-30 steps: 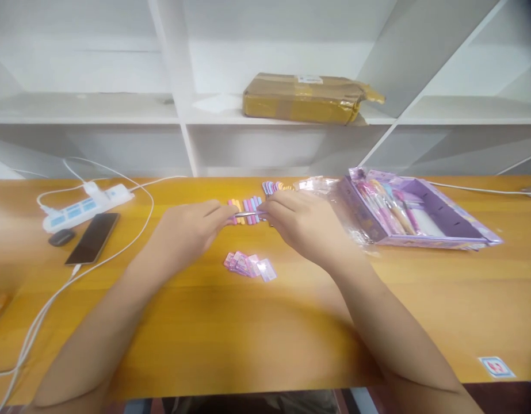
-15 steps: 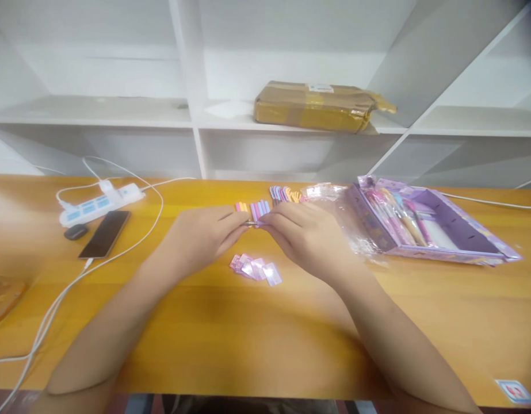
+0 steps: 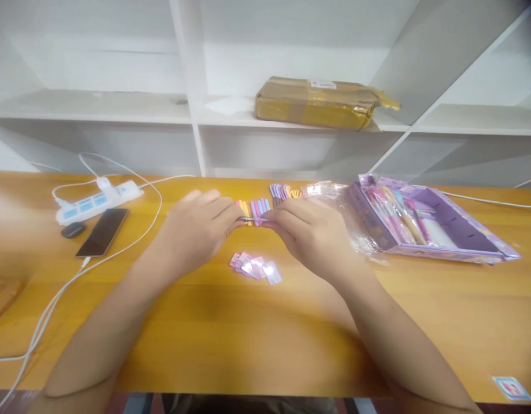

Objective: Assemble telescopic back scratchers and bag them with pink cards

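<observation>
Between my two hands runs a thin pen-like piece (image 3: 249,219), with a ribbed metallic part on the left and a purple part on the right. My left hand (image 3: 200,221) pinches its left end, fingers closed. At the purple end, the closed fingertips of my right hand (image 3: 314,233) grip it. Just behind lie short yellow and orange sticks (image 3: 244,207) and a row of purple, pink and blue sticks (image 3: 260,206). Several curved coloured pieces (image 3: 285,191) sit farther back. Nearer to me, small pink and lilac cards (image 3: 256,268) overlap on the table.
At the right stands a purple open box (image 3: 455,253) with wrapped items, beside clear plastic wrappers (image 3: 360,230). A phone (image 3: 103,232), a black case (image 3: 73,230) and a white power strip (image 3: 96,204) with cables lie left. A taped parcel (image 3: 317,103) rests on the shelf.
My left hand has shifted slightly left and turned, so more of the metallic part shows between my hands. My right hand keeps its grip on the purple end.
</observation>
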A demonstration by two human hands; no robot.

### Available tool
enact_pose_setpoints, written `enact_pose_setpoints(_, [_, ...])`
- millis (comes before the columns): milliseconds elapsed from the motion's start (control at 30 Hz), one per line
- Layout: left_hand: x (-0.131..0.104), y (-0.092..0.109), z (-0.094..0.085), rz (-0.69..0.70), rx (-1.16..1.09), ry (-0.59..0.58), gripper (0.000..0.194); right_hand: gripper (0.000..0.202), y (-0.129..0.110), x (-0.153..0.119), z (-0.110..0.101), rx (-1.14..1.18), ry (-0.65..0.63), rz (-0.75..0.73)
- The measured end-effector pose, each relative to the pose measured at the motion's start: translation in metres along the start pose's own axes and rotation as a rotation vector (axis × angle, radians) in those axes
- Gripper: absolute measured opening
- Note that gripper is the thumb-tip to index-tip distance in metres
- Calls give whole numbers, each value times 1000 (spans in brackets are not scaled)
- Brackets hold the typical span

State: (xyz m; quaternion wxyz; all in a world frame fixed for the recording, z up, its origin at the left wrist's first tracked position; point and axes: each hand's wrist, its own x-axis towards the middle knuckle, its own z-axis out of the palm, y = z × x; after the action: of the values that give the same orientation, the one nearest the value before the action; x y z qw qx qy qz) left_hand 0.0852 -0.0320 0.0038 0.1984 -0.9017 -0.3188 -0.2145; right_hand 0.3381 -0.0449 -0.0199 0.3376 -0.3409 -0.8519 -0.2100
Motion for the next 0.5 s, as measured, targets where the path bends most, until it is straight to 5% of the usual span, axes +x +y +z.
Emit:
enact_pose_setpoints(300, [1, -29, 17, -127, -41, 70, 19, 19, 38, -3, 13, -39, 47, 33])
enact_pose_setpoints(500, [-37, -109, -8, -331, 18, 211, 18, 15, 105, -16, -11, -99, 169, 140])
